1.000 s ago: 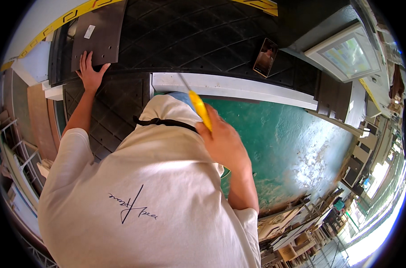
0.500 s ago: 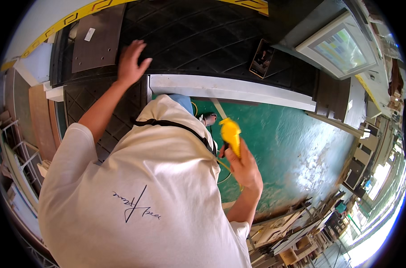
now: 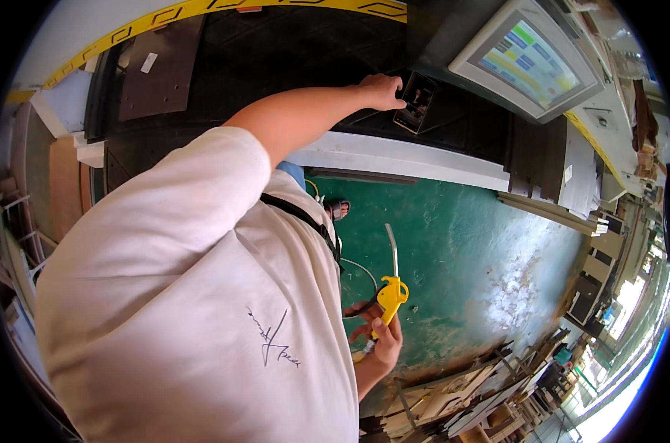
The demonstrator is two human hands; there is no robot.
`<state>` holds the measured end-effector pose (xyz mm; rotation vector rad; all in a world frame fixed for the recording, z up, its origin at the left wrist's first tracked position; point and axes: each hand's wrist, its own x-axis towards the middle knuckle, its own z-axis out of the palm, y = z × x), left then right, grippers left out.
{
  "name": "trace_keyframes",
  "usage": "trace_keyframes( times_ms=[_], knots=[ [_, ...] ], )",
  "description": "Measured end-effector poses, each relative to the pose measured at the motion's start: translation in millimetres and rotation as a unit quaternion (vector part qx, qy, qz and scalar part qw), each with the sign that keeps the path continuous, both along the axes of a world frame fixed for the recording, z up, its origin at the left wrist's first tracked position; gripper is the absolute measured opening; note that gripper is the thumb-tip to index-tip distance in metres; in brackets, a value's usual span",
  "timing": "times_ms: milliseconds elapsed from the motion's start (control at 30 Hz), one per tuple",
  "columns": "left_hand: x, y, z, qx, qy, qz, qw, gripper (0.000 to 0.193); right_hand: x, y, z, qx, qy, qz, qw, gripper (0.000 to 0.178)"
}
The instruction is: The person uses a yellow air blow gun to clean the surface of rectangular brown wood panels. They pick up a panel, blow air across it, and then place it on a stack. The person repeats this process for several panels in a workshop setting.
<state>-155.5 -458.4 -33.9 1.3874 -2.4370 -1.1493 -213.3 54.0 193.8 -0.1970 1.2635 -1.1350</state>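
Note:
My left hand (image 3: 384,92) is stretched across my front to the far side, over the dark quilted work surface (image 3: 276,44). Its fingers are bent, with thumb and forefinger apart, at the left edge of a smartphone (image 3: 418,103) that lies on that surface with a picture on its screen. Whether the fingertips touch the phone I cannot tell. Low on the right, my right hand (image 3: 383,343) grips a yellow air blow gun (image 3: 391,295) by its handle. The gun's thin metal nozzle points up and away, above the green floor.
A touch-screen control panel (image 3: 530,59) stands at the far right. One dark brown drilled board (image 3: 158,74) lies far left; several dark boards (image 3: 538,159) are stacked on the right. A pale rail (image 3: 401,156) edges the work surface. Offcuts (image 3: 453,399) lie at lower right.
My left hand has swung right from beside the brown board to the phone. My right hand has drawn lower with the blow gun, whose nozzle now shows. My body has turned.

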Motion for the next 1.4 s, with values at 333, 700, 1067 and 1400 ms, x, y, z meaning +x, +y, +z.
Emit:
trace_keyframes(
  times_ms=[333,700,1067,1400],
  knots=[
    [-28.9,-17.4,-10.9,0.036,-0.031,0.111,0.993,0.051,41.3,20.4,-57.2,-0.077,-0.187,-0.209,0.957,0.073],
    [-24.1,-27.9,-17.1,0.084,0.013,0.023,0.996,0.043,3.3,19.2,-50.4,-0.005,0.007,-0.030,1.000,0.048],
    [-19.9,-28.3,-13.5,0.098,-0.007,-0.009,0.995,0.047,-4.9,14.9,-44.0,0.007,0.055,-0.034,0.998,0.061],
    [-18.5,-24.4,-7.5,0.077,-0.003,-0.018,0.997,0.064,-11.4,14.5,-34.4,0.009,-0.035,0.114,0.993,0.054]
  ],
)
